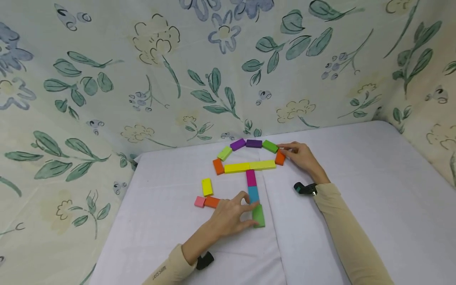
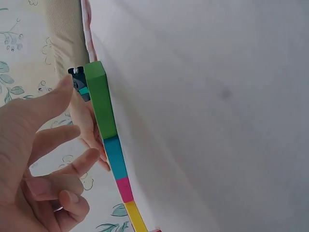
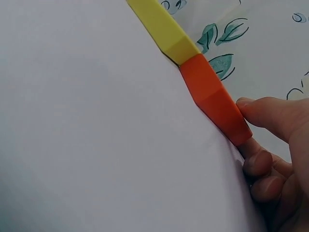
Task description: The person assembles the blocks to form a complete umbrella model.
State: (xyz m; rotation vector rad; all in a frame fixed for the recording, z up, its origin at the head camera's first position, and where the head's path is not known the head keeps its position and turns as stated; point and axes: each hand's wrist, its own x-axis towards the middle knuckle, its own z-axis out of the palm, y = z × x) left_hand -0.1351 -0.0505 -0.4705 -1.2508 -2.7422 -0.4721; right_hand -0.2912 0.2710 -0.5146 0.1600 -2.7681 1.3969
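In the head view my left hand [image 1: 231,215] is over the lower end of a column of blocks. Its thumb and forefinger spread along the green block [image 1: 259,216]; the left wrist view shows a gap between thumb and block. Above it are the blue block [image 1: 253,194] and magenta block [image 1: 251,178]. My right hand [image 1: 301,156] is at the right end of an arch and holds the orange block [image 3: 217,99] by its side and end. This block meets the yellow bar [image 1: 263,165]. The upper green block [image 1: 270,146] is beside the right fingertips.
Purple blocks [image 1: 238,144] top the arch, with a lime block [image 1: 225,153] and another orange block [image 1: 218,166] down its left side. A loose yellow block [image 1: 207,187], a pink block [image 1: 200,202] and a partly hidden orange block [image 1: 211,202] lie left on the white cloth [image 1: 160,221].
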